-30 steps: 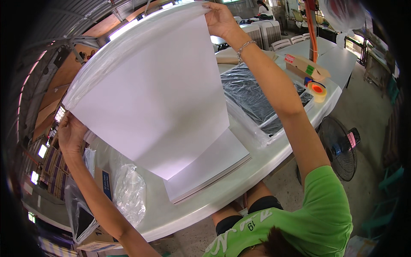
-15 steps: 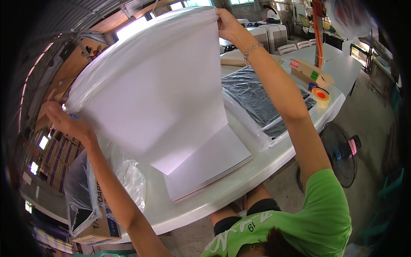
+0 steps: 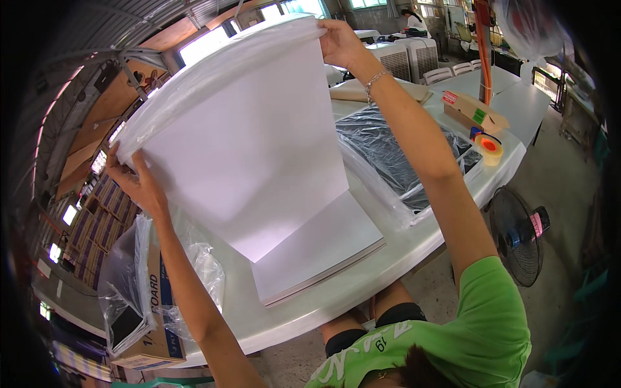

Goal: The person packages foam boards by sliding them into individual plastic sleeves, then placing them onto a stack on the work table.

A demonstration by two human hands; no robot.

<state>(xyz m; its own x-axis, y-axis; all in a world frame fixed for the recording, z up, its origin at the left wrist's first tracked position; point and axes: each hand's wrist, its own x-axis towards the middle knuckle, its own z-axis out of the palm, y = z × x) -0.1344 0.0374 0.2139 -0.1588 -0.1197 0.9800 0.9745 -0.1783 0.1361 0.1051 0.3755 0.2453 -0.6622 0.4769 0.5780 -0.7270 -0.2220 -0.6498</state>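
Observation:
Both of my hands hold up a large white sheet (image 3: 252, 142) by its far corners. A clear plastic film (image 3: 213, 77) is gathered along its raised edge. My left hand (image 3: 137, 181) pinches the left corner, fingers closed on sheet and film. At the opposite corner, my right hand (image 3: 339, 45) grips the edge between thumb and fingers. The sheet's lower end bends down to a stack of white sheets (image 3: 317, 252) lying flat near the table's front edge. The raised sheet hides the table behind it.
The pale table (image 3: 246, 326) carries a plastic-wrapped dark panel (image 3: 381, 149), a tape roll (image 3: 490, 150) and a small cardboard box (image 3: 472, 113). A plastic-covered carton (image 3: 149, 346) stands at left. A black fan (image 3: 514, 236) is at right. Another person (image 3: 414, 22) is far back.
My left hand has moved right and inward with its corner. My right hand has shifted slightly left and down, and the sheet's raised edge looks straighter.

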